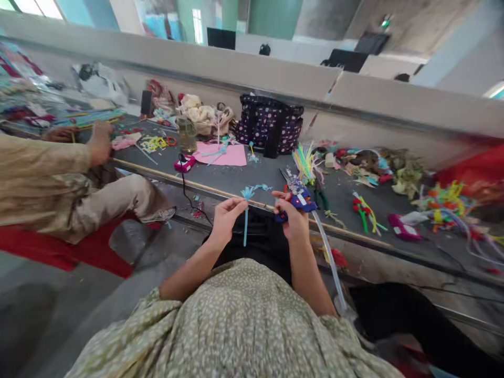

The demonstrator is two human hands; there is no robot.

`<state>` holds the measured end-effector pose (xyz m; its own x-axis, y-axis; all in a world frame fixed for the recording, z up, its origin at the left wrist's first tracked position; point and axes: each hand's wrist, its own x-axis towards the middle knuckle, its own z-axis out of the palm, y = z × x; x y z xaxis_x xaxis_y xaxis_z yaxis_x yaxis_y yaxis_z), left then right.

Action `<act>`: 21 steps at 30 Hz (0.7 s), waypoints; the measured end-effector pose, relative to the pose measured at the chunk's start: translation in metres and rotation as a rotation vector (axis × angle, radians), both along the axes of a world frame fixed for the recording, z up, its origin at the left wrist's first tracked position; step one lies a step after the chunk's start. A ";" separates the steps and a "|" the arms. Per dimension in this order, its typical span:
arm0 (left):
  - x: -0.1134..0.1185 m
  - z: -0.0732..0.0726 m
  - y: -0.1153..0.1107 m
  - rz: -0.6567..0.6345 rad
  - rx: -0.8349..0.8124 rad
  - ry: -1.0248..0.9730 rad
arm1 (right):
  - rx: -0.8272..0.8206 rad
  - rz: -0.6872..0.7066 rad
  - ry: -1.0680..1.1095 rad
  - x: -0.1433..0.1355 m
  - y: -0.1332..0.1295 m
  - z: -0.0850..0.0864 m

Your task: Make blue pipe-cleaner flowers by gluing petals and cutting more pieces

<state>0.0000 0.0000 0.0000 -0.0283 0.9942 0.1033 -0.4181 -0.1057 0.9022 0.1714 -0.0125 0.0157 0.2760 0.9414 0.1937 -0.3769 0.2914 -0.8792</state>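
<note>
My left hand [228, 218] pinches a light-blue pipe-cleaner flower [247, 194] between thumb and fingers. Its fringed head points up, and the straight stem [245, 231] hangs below the fingertips. My right hand [293, 218] is closed around the handle of a blue glue gun [302, 201], just right of the flower. A long translucent glue stick [331, 257] runs out of the gun's back, past my right forearm. Silvery wrapping covers the gun's front. Beyond the flower, a strip of light-blue curled pieces [262, 187] lies at the bench edge.
The dark bench [220, 176] holds a pink sheet [226, 155], a dotted bag [270, 123], a glass jar [187, 135] and a bundle of pipe cleaners [306, 164]. A magenta glue gun [403, 227] lies right. A co-worker's sleeve [43, 152] is at left.
</note>
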 end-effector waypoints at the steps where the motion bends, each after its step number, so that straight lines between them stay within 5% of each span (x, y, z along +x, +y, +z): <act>1: 0.000 0.000 -0.001 -0.011 0.000 0.000 | 0.005 0.024 -0.009 -0.002 -0.002 0.001; 21: 0.008 0.004 -0.013 -0.191 0.000 0.098 | 0.233 -0.129 -0.366 -0.023 -0.009 0.006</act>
<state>0.0080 -0.0130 0.0036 0.1706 0.9806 0.0961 -0.3410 -0.0328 0.9395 0.1487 -0.0216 0.0216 0.2617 0.8235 0.5033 -0.0014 0.5218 -0.8531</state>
